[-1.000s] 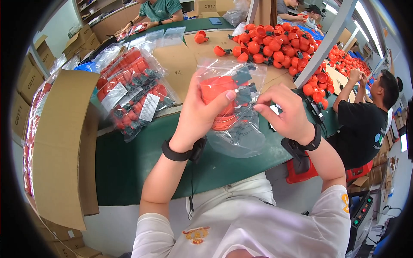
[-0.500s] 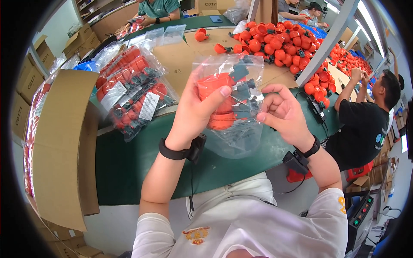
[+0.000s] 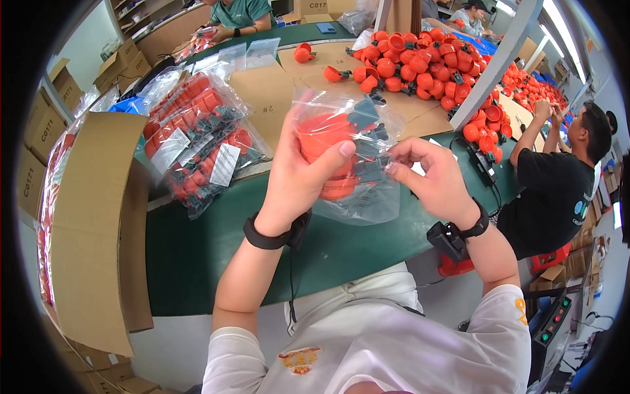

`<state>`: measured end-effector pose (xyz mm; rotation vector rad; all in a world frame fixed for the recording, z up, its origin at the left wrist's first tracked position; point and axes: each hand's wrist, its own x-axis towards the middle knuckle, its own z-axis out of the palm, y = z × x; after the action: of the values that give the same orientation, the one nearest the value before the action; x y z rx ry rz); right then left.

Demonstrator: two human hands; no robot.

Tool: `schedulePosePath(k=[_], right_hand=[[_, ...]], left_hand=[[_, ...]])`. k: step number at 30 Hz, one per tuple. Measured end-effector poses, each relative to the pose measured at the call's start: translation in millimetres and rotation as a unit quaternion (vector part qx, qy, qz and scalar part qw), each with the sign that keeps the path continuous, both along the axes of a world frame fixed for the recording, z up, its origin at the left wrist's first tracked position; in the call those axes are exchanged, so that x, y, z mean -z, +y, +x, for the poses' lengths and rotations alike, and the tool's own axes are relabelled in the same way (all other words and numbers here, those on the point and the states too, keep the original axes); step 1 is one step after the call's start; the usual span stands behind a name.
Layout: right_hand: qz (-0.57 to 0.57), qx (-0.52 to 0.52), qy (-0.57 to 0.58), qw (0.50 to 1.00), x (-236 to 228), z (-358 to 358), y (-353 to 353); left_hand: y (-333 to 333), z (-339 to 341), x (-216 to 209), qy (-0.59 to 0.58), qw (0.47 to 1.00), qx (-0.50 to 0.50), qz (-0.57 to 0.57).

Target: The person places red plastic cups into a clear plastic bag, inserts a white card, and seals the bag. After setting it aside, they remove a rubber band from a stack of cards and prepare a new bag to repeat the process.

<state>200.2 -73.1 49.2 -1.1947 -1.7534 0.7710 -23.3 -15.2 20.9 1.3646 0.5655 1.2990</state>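
Observation:
Above the green table, a clear plastic bag [image 3: 367, 203] hangs between my hands. Inside it are several stacked red cups with dark grey clip-like ends pointing right. My left hand [image 3: 305, 161] grips the bag from its left side, thumb lying over the red cups. My right hand [image 3: 430, 174] pinches the right edge of the bag near the grey ends, thumb and forefinger together. Left of my hands lies a pile of filled clear bags [image 3: 203, 138] with white labels, holding the same kind of red and grey parts.
A large heap of loose red cups [image 3: 426, 65] lies on cardboard at the back right, beside a slanted grey post [image 3: 502, 59]. An open cardboard box [image 3: 95, 217] stands at the left. Flat bags [image 3: 262, 52] lie behind. A co-worker in black [image 3: 558, 177] sits at the right.
My right hand has moved slightly left and closed its fingers on the bag's edge. The bag has tilted and its lower end has risen a little.

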Motion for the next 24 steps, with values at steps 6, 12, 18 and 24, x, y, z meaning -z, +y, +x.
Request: schedulePosePath(k=[6, 12, 18, 24], right_hand=[[-0.091, -0.064, 0.068, 0.991, 5, 13, 8], [0.059, -0.04, 0.051, 0.996, 8, 8, 10], [-0.005, -0.013, 0.188, 0.982, 12, 3, 11], [-0.064, 0.019, 0.069, 0.995, 6, 4, 10]], left_hand=[[0, 3, 3, -0.031, 0.999, 0.011, 0.007], [0, 3, 4, -0.022, 0.999, -0.012, 0.021], [0, 2, 2, -0.02, 0.999, -0.016, 0.032], [-5, 5, 2, 0.006, 0.998, -0.018, 0.065]])
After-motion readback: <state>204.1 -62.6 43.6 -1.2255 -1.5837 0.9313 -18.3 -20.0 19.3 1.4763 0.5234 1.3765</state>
